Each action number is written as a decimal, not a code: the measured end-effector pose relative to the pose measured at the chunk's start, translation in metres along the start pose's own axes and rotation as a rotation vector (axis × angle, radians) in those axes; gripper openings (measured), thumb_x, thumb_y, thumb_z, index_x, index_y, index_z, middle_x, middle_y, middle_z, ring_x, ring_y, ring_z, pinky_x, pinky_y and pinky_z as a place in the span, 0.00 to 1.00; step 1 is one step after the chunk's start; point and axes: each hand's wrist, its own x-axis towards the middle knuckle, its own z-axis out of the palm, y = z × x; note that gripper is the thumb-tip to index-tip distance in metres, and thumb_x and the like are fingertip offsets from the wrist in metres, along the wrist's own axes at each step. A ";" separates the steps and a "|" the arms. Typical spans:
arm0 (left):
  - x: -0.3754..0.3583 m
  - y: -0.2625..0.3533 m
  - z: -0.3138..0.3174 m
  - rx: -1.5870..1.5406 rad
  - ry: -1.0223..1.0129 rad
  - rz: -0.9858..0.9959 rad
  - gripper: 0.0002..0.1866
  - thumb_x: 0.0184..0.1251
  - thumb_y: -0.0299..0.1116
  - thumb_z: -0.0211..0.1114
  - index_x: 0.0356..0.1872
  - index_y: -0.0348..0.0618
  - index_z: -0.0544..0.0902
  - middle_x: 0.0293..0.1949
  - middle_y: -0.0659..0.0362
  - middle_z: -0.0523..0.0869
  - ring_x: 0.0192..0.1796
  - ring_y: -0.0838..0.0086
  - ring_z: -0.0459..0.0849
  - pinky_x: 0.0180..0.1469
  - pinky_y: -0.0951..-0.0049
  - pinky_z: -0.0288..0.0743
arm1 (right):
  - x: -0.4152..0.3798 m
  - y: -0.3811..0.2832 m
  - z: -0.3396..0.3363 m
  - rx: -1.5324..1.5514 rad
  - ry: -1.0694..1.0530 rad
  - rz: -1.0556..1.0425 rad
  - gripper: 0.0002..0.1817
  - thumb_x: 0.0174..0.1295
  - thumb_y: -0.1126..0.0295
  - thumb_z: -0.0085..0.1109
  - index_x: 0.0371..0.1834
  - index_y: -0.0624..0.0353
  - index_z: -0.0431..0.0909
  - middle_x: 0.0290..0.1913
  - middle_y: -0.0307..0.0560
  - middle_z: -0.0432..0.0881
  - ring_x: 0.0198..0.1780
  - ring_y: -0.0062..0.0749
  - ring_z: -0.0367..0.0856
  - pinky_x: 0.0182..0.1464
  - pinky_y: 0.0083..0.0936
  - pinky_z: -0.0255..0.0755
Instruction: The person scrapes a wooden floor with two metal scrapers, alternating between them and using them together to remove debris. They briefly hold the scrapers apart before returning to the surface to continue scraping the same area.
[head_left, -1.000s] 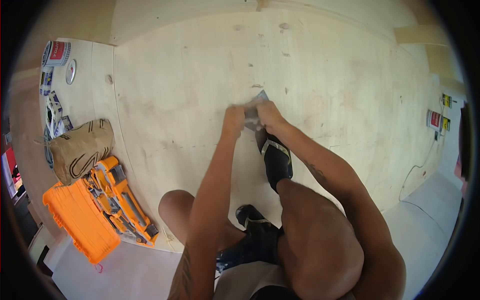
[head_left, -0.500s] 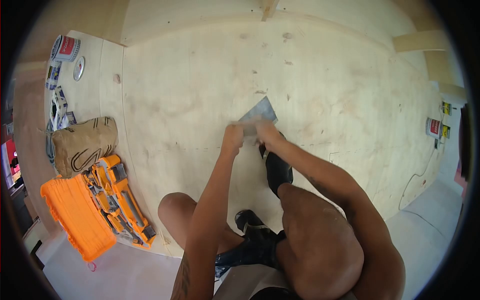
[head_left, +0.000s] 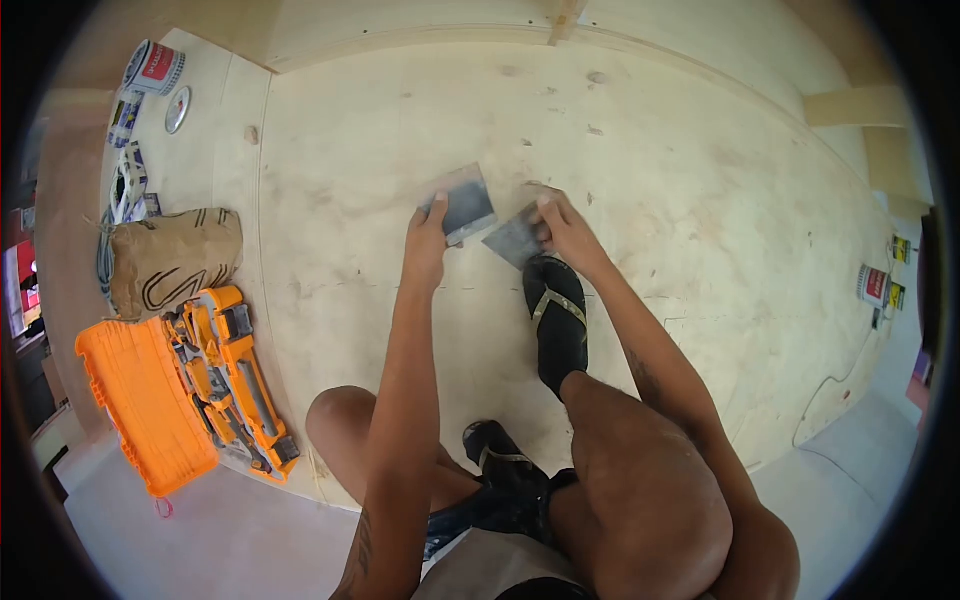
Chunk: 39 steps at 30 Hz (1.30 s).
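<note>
My left hand [head_left: 428,228] grips a flat metal putty spreader [head_left: 466,208], thumb lying along its near side. My right hand [head_left: 568,232] pinches a second metal putty spreader [head_left: 514,238] between thumb and fingers. The two blades are tilted towards each other and held a little apart, above the pale plywood [head_left: 370,150]. Dark filled spots mark the plywood around them. Just below the right spreader is my foot in a black sock and flip-flop [head_left: 556,310].
On the left lie an open orange tool case [head_left: 150,405], a brown paper bag [head_left: 178,262], a tin [head_left: 155,68] and its round lid [head_left: 178,110]. Another tin [head_left: 873,285] stands far right, near a thin cable [head_left: 825,385]. A wooden beam [head_left: 850,105] juts in at upper right.
My hands were close together with the blades overlapping and blurred. Now they have separated, the left spreader up and to the left, the right hand slightly to the right.
</note>
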 end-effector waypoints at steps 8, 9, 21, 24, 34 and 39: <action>-0.011 -0.060 -0.029 0.021 -0.058 0.011 0.23 0.73 0.40 0.54 0.61 0.33 0.70 0.57 0.55 0.76 0.60 0.71 0.72 0.62 0.73 0.64 | -0.007 0.023 0.016 -0.890 0.293 -0.053 0.36 0.46 0.57 0.74 0.54 0.61 0.67 0.53 0.51 0.68 0.58 0.45 0.69 0.53 0.37 0.72; -0.013 -0.064 -0.029 -0.023 -0.056 0.008 0.23 0.73 0.39 0.54 0.61 0.34 0.69 0.59 0.55 0.74 0.62 0.71 0.70 0.64 0.73 0.62 | -0.005 0.022 0.017 -0.854 0.300 -0.007 0.37 0.44 0.58 0.75 0.54 0.61 0.66 0.54 0.51 0.67 0.58 0.45 0.69 0.54 0.36 0.71; -0.029 -0.099 0.013 0.719 0.215 0.290 0.24 0.60 0.42 0.66 0.49 0.34 0.73 0.43 0.39 0.82 0.45 0.52 0.83 0.48 0.62 0.75 | -0.028 0.021 -0.062 0.190 0.390 -0.126 0.23 0.55 0.73 0.67 0.50 0.65 0.66 0.41 0.48 0.79 0.40 0.29 0.79 0.41 0.25 0.74; -0.045 -0.076 0.010 1.081 0.194 0.215 0.26 0.64 0.48 0.62 0.49 0.33 0.72 0.41 0.38 0.82 0.44 0.48 0.82 0.46 0.61 0.75 | -0.046 0.020 -0.069 0.472 0.315 0.203 0.19 0.62 0.63 0.62 0.51 0.62 0.72 0.40 0.43 0.80 0.37 0.27 0.79 0.38 0.27 0.75; -0.046 -0.066 0.023 -0.294 -0.135 -0.250 0.19 0.70 0.48 0.54 0.43 0.41 0.78 0.32 0.57 0.83 0.29 0.71 0.82 0.25 0.70 0.72 | -0.035 0.007 0.042 0.708 -0.030 0.478 0.12 0.66 0.66 0.53 0.42 0.67 0.72 0.26 0.46 0.79 0.18 0.26 0.76 0.16 0.19 0.68; -0.029 -0.082 0.022 0.060 0.009 -0.261 0.16 0.68 0.38 0.57 0.45 0.32 0.77 0.31 0.54 0.82 0.25 0.71 0.80 0.19 0.71 0.69 | -0.022 0.004 0.042 0.135 -0.063 0.393 0.12 0.65 0.69 0.49 0.43 0.69 0.71 0.25 0.47 0.78 0.13 0.25 0.69 0.13 0.21 0.63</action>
